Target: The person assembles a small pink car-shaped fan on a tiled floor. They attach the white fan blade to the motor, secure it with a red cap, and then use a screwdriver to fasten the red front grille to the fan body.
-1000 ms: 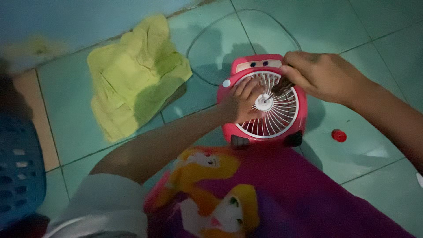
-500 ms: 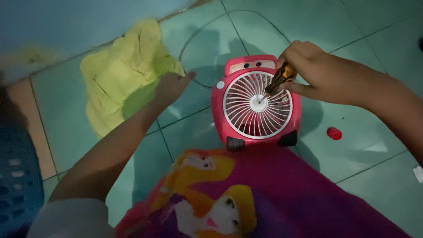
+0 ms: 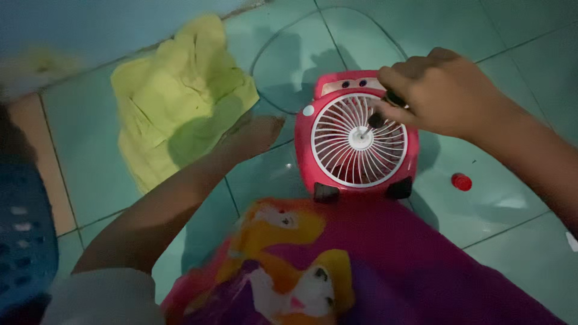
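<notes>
Red toy-car fan (image 3: 361, 174) lies flat on the green tiled floor (image 3: 506, 36), with its round white grille (image 3: 337, 147) facing up. It has two eyes at the far end and two black wheels at the near end. The near end sits just by the edge of the purple shirt with a cartoon picture (image 3: 361, 265).

The right hand (image 3: 439, 93) comes in from the right side and sits over the top right part of the fan. Its fingers are curled shut around a screwdriver (image 3: 378, 118). Only a bit of the dark handle and the thin metal tip show under the hand. The tip points down at the white hub in the middle of the grille and seems to touch it. The right arm stretches away to the right edge.

The left hand (image 3: 253, 135) is off the fan, just to its left, low over the floor. It is blurry. The fingers look loose and a bit spread, and the hand holds nothing. The left arm runs down to the bottom left, where a white sleeve (image 3: 102, 298) shows.

A yellow-green cloth (image 3: 174, 90) lies crumpled on the floor, past the left hand. A small red cap (image 3: 462, 182) lies on the floor to the right of the fan, apart from it. A thin cord (image 3: 271, 45) makes a loop on the tiles behind the fan. A blue basket (image 3: 24, 241) shows at the left edge.
</notes>
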